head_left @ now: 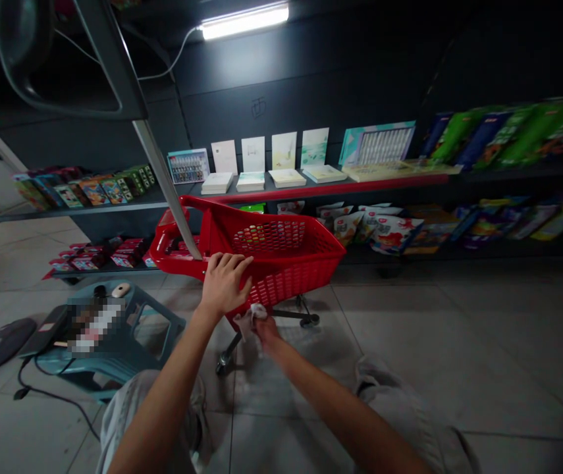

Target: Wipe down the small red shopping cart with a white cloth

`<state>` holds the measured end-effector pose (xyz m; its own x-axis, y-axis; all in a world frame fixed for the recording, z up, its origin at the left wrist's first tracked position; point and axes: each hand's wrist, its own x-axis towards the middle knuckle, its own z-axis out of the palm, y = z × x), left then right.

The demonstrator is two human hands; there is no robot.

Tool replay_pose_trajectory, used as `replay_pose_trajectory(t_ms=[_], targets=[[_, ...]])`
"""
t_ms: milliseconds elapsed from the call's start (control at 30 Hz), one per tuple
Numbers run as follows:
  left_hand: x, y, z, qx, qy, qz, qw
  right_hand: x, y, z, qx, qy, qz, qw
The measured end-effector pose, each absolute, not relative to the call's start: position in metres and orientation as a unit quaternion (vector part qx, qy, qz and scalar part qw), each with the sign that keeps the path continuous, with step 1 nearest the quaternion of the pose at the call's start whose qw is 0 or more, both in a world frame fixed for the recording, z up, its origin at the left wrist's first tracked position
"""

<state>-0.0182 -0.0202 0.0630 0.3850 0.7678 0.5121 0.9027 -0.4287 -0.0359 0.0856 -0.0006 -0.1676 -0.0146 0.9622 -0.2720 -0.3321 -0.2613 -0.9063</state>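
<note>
A small red plastic shopping cart (281, 253) on wheels stands on the tiled floor in front of me. My left hand (224, 282) rests on its near rim with the fingers curled over the edge, gripping it. My right hand (263, 327) is lower, at the cart's underside, closed around a crumpled white cloth (250, 317) pressed against the red basket's bottom edge. My knees in grey trousers show at the bottom of the view.
A teal plastic stool (128, 342) with a phone and small items stands at the left, a black cable trailing from it. Dark shelves (311, 187) with books, cards and packets run behind the cart. A slanted metal pole (162, 178) crosses in front.
</note>
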Motion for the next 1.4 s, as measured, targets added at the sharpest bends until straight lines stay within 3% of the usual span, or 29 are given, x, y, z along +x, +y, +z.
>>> replay_pose_trajectory(t_ms=[133,300,467,567,1100,1400], targets=[[-0.021,-0.017,0.063,-0.814,-0.515,-0.219,0.156,0.089,0.002,-0.157,-0.479,-0.262,0.666,0.508],[-0.023,-0.018,0.063,-0.819,-0.507,-0.222,0.152,0.121,0.019,-0.113,-0.428,-0.250,0.637,0.590],[-0.025,-0.020,0.064,-0.822,-0.502,-0.227,0.146,0.195,0.048,-0.073,-0.430,-0.295,0.464,0.716],[-0.026,-0.020,0.065,-0.822,-0.502,-0.228,0.142,0.241,0.065,-0.057,-0.450,-0.355,0.338,0.747],[-0.047,-0.013,0.069,-0.819,-0.509,-0.231,0.134,0.353,0.065,-0.025,-0.545,-0.344,0.158,0.748],[-0.053,-0.005,0.065,-0.787,-0.543,-0.228,0.184,0.348,0.063,-0.038,-0.604,-0.540,0.157,0.565]])
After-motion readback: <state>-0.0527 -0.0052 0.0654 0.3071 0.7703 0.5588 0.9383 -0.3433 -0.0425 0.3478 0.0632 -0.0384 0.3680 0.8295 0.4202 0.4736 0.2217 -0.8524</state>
